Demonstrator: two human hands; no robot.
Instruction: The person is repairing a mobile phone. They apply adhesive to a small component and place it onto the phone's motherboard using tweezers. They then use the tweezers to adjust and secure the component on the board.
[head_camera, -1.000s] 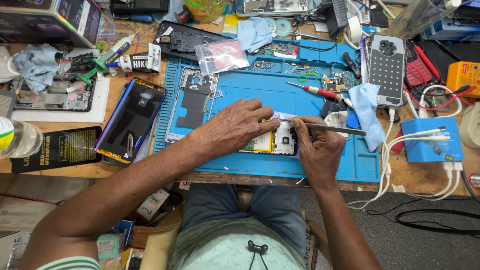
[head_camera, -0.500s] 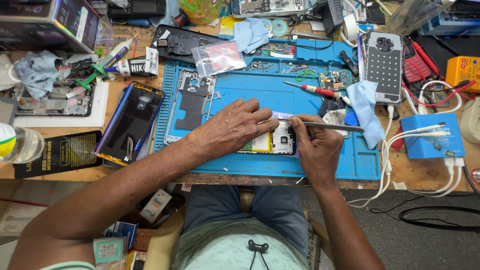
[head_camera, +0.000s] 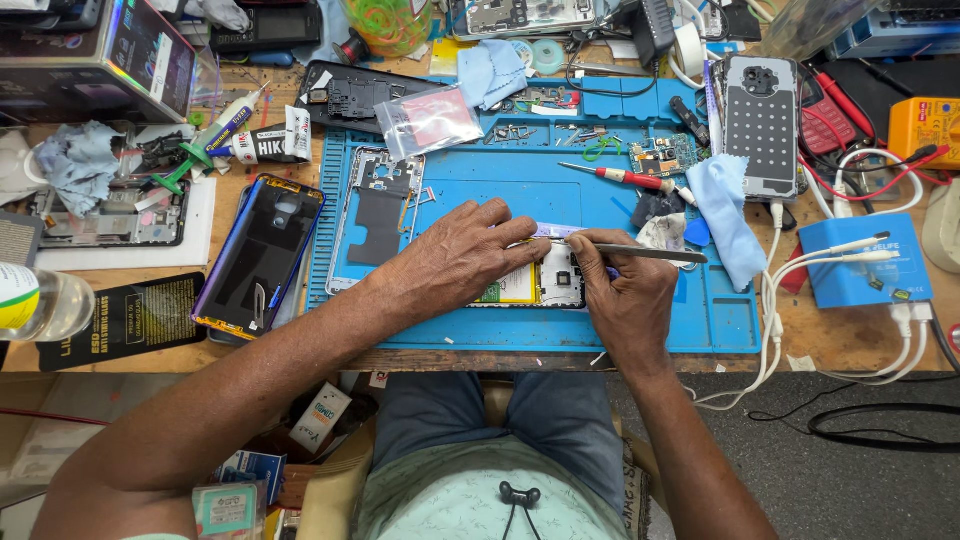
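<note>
Blue silicone work mat (head_camera: 480, 190) covers the middle of the wooden table (head_camera: 850, 340), and an opened phone (head_camera: 545, 280) lies near its front edge, its board and battery partly showing between the 2 hands. The left hand (head_camera: 455, 262) lies flat over the phone's left part, fingers spread and pressing down. The right hand (head_camera: 625, 295) is closed around metal tweezers (head_camera: 640, 253), whose long shaft points right while the tip meets the phone's upper edge. A red-handled screwdriver (head_camera: 620, 178) rests on the mat just beyond the hands. A light blue cloth (head_camera: 725, 215) drapes over the mat's right side. A dark phone back cover (head_camera: 262, 250) lies left of the mat.
</note>
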